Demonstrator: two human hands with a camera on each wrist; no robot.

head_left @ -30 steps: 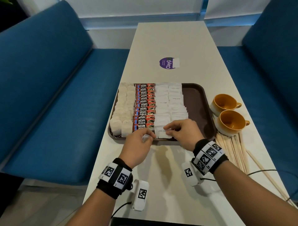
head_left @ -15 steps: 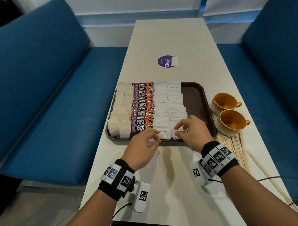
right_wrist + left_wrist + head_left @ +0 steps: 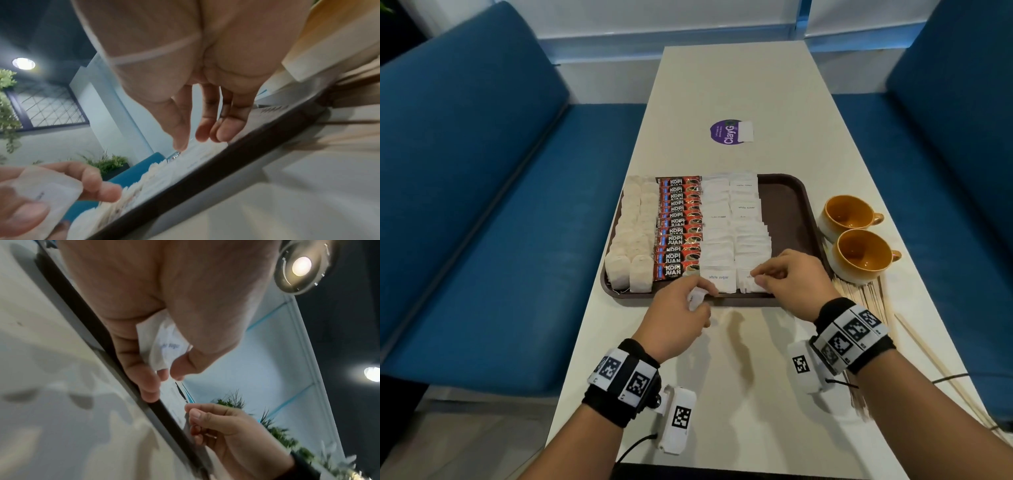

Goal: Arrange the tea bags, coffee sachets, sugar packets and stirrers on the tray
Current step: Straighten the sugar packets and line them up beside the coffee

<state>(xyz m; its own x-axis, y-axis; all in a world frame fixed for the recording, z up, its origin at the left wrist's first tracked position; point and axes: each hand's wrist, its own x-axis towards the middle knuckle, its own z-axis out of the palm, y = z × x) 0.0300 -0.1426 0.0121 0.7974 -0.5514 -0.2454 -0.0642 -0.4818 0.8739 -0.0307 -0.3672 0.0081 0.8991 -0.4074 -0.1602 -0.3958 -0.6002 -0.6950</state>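
Right hand (image 3: 796, 284) has shifted rightward from near packet of left sugar column to right column; fingers loosely curled, now touching front packet there. Left hand (image 3: 681, 317) still pinches spare sugar packet (image 3: 697, 297) at tray (image 3: 787, 212) near rim. Wooden stirrers (image 3: 866, 301) remain on tabletop (image 3: 739, 394): sugar nearly done, stirrers pending.

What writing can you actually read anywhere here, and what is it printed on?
"KOPI JUAN": on each red coffee sachet in the column on the tray.
"white sugar": on the nearest sugar packet.
"ClayG": on the purple round sticker on the table; its small print is unreadable.
Held sugar packet in the left hand: blurred.
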